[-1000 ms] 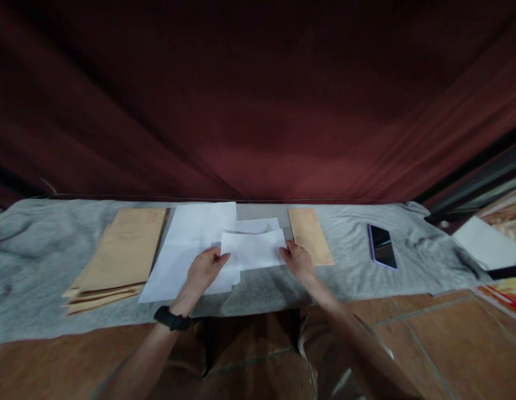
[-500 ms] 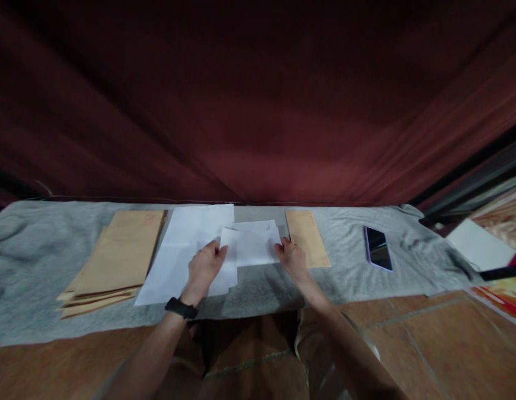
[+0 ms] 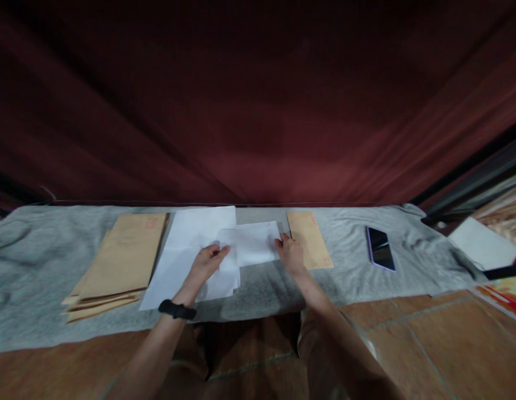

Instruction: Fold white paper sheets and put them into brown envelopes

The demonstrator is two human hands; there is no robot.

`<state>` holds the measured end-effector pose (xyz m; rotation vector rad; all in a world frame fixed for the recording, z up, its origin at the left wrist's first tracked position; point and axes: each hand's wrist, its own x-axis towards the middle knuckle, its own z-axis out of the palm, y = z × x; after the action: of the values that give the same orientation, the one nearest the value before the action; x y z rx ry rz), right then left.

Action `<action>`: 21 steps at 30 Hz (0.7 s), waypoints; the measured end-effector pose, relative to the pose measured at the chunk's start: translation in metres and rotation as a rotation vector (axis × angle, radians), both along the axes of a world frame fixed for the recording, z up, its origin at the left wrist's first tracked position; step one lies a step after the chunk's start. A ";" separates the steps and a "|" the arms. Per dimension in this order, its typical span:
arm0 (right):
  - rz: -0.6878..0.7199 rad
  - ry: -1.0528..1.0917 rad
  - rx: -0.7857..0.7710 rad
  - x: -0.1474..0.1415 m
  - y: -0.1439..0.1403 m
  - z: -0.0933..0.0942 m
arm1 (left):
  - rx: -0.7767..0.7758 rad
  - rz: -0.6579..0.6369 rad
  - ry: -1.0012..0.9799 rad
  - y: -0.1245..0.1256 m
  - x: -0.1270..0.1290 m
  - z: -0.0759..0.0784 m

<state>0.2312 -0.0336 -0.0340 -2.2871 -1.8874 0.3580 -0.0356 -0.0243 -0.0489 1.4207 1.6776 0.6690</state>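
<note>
so — two hands (image 3: 208, 261) (image 3: 290, 254), paper (image 3: 256, 243), one phone (image 3: 381, 248)

A purple-edged phone (image 3: 381, 248) lies on gray cloth (image 3: 425, 261) — dark red curtain (image 3: 258, 139) behind, brown tiles (image 3: 462, 333) below.

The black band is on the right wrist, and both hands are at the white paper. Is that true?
No: the head view shows the black band on the left wrist. The left hand and right hand are indeed at the white paper.
</note>
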 end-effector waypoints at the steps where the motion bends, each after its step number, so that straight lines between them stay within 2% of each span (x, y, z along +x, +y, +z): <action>1: -0.002 -0.002 0.003 -0.001 0.001 0.000 | -0.012 0.003 -0.018 0.001 0.000 -0.002; 7: -0.032 -0.052 0.060 -0.006 0.005 -0.006 | 0.021 -0.007 0.117 0.003 0.001 -0.004; 15: -0.061 -0.086 0.083 -0.012 0.008 -0.007 | 0.018 -0.012 0.434 0.005 0.011 0.015; 21: -0.047 -0.121 0.186 -0.012 0.004 -0.006 | -0.027 -0.013 0.503 0.004 0.016 0.027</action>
<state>0.2195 -0.0293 -0.0403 -2.2692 -1.8311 0.0362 -0.0193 -0.0199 -0.0224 1.6727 2.0440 0.2877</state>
